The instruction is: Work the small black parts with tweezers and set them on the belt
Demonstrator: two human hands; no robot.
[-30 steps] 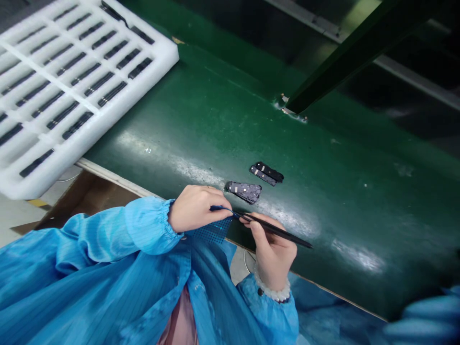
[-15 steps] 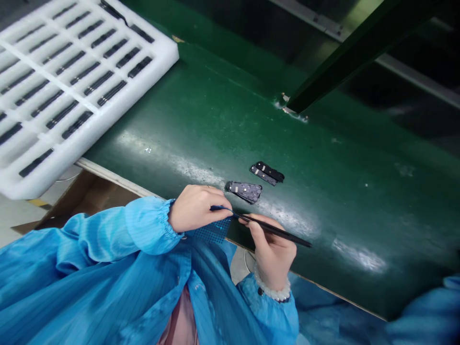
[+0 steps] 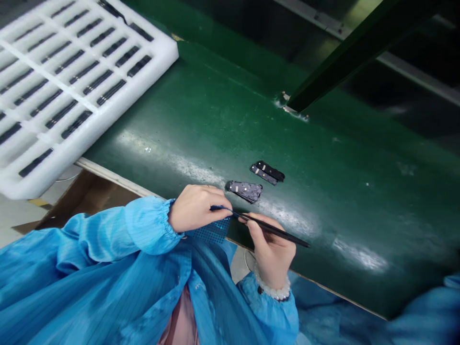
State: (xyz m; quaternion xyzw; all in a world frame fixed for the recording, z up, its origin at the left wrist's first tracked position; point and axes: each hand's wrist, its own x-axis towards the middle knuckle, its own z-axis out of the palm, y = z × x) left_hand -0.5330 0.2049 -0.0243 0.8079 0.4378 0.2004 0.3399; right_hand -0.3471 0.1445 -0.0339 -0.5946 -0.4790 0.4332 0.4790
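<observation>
Fingers (image 3: 220, 201) of the left hand (image 3: 196, 207) pinch a dark-blue strip (image 3: 216, 208) near the bench (image 3: 201, 115) edge; the right hand (image 3: 275, 244) grips black tweezers (image 3: 287, 234) at its end. Strip appears unfinished; dark parts (image 3: 245, 190) lie beyond.

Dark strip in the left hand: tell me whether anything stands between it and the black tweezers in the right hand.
Nothing visible does. The black tweezers in the right hand lead right to the dark strip in the left hand; contact is too small to tell.

Pale glare patches on the green tabletop (image 3: 215, 120), upper right dim.
</observation>
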